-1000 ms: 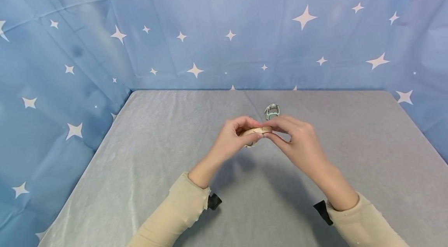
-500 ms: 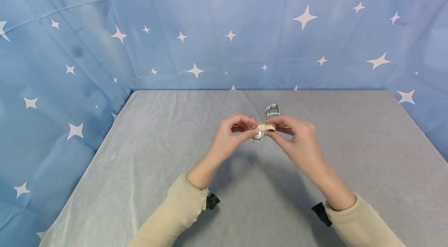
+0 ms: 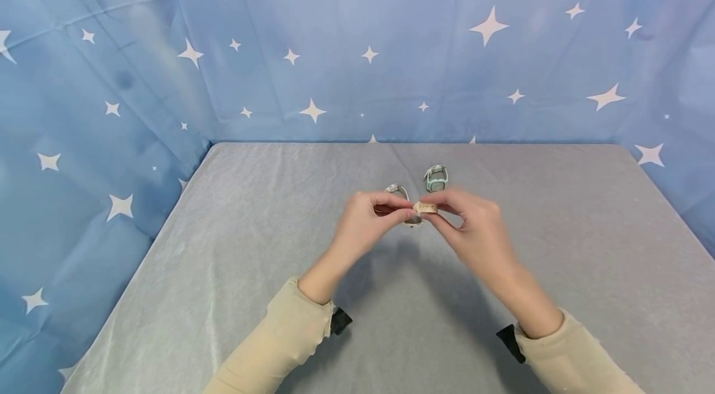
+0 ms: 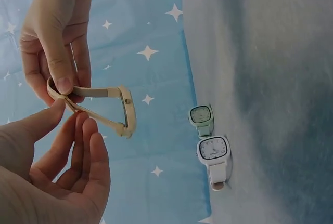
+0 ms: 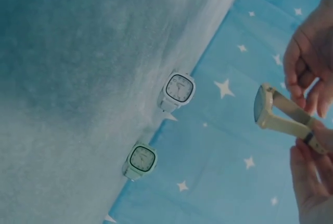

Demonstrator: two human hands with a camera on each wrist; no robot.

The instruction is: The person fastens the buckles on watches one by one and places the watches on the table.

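A cream wristwatch [image 4: 128,110] is held up above the table, its strap [image 3: 428,208] bent round into a loop. My left hand [image 3: 360,220] pinches the strap between thumb and index finger at the overlap of its ends. From the other side my right hand [image 3: 485,229] pinches the strap's curled end, thumb flat against it. The right wrist view shows the watch case [image 5: 263,106] hanging away from the fingers, with a dark band on the strap near the right hand. The fingertips hide part of the overlapping strap ends.
Beyond the hands, a white wristwatch [image 4: 214,148] and a mint green wristwatch [image 4: 201,115] stand on the grey cloth-covered table [image 3: 268,208]. A blue curtain with white stars [image 3: 335,71] hangs behind the table and along its sides.
The cream watch has turned in the hands, and its strap end now shows between the fingertips. My left hand has shifted its grip along the strap; the white watch shows more behind it.
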